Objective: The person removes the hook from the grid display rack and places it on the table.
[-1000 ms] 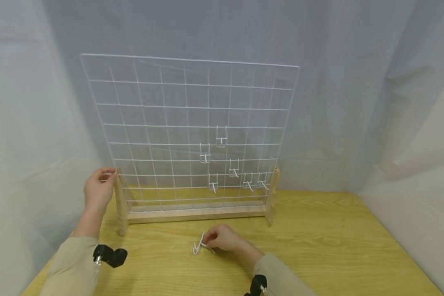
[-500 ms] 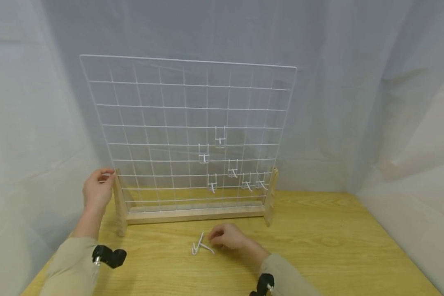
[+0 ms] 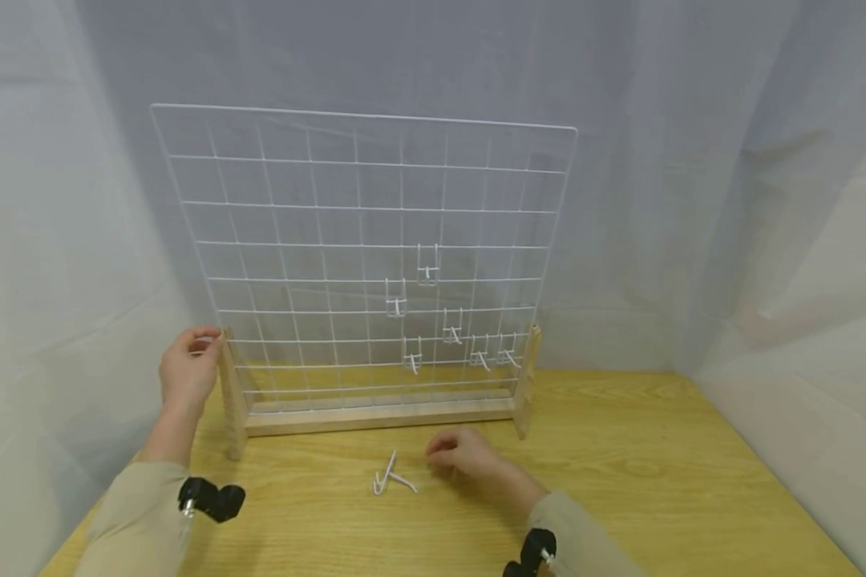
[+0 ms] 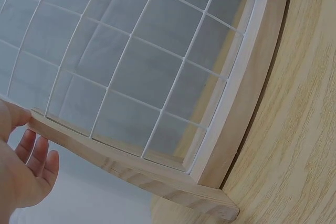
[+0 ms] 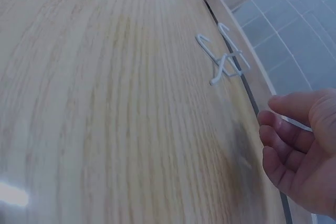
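A white wire grid panel (image 3: 317, 240) stands upright in a pale wooden stand (image 3: 382, 421). My left hand (image 3: 190, 373) holds the top of the stand's left upright; in the left wrist view the thumb and fingers of that hand (image 4: 26, 166) meet the upright's end (image 4: 39, 119). A white wire hook (image 3: 390, 473) lies on the table in front of the stand, its prong pointing right. To the right of this hook, my right hand (image 3: 469, 455) hovers low over the table with loosely bent fingers and nothing in them. The right wrist view shows the hook (image 5: 223, 59) apart from the fingertips.
Several white hooks hang on the grid's right half, among them a high one (image 3: 428, 268) and one by the right upright (image 3: 508, 353). The yellow wood-grain table (image 3: 642, 465) extends to the right. Pale curtains (image 3: 765, 280) enclose the back and sides.
My right hand has let go of the white hook and drawn back to the right, leaving it on the table. My left hand stays at the stand's upright.
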{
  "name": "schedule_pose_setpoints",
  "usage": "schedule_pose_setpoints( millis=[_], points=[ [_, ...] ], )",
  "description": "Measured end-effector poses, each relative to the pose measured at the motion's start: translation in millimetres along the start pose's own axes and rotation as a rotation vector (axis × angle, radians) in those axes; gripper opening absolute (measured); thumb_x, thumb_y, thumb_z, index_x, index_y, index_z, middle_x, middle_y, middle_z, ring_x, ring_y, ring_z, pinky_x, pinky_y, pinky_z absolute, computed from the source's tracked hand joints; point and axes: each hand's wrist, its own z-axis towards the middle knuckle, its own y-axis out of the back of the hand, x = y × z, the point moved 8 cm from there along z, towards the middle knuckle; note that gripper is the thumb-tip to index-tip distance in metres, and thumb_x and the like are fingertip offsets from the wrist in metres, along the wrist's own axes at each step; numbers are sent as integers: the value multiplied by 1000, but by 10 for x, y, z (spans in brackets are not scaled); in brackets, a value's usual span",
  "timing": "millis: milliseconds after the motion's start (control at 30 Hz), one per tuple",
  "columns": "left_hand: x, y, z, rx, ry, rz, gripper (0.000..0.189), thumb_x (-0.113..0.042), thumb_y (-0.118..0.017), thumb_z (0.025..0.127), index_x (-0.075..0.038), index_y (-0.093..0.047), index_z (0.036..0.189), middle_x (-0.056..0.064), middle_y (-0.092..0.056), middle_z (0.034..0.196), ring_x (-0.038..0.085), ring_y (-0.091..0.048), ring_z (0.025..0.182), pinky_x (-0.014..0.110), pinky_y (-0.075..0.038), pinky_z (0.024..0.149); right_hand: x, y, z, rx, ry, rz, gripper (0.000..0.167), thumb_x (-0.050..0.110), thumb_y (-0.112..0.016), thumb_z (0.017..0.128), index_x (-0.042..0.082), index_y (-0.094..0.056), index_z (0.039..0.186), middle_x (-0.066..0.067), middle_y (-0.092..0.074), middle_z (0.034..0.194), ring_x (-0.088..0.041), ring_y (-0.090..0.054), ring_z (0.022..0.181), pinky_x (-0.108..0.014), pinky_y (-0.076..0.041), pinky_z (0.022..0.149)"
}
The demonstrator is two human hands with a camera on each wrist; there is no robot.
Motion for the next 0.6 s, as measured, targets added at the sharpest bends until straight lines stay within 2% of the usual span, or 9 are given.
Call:
schedule_pose_setpoints(
  millis=[200, 333, 600],
  points=[
    [-4, -5, -1, 3, -1, 2, 29, -23, -50, 95, -5, -57, 116, 8, -53, 99, 1, -43, 72, 18, -37, 59, -60, 204, -42, -37, 39, 44, 15, 6, -63, 86, -5, -66, 96, -9, -64, 84, -17, -57, 70, -29, -48, 58],
    [-8, -6, -3, 2, -1, 2, 29, -23, -50, 95, -5, -57, 116, 9, -53, 100, 1, -43, 72, 18, -37, 59, -115, 343, -78, -64, 24, 86, 18, 6, -61, 87, -8, -65, 98, -13, -65, 85, -21, -59, 69, -31, -49, 56],
    [10, -21, -6, 16, 10, -13, 31, -23, -49, 95, -4, -55, 118, 9, -52, 102, 7, -46, 78, 18, -38, 60, -184, 610, -153, -103, -7, 60, 21, 9, -59, 89, -7, -64, 102, -8, -66, 85, -15, -58, 70, -31, -49, 59]
  ],
)
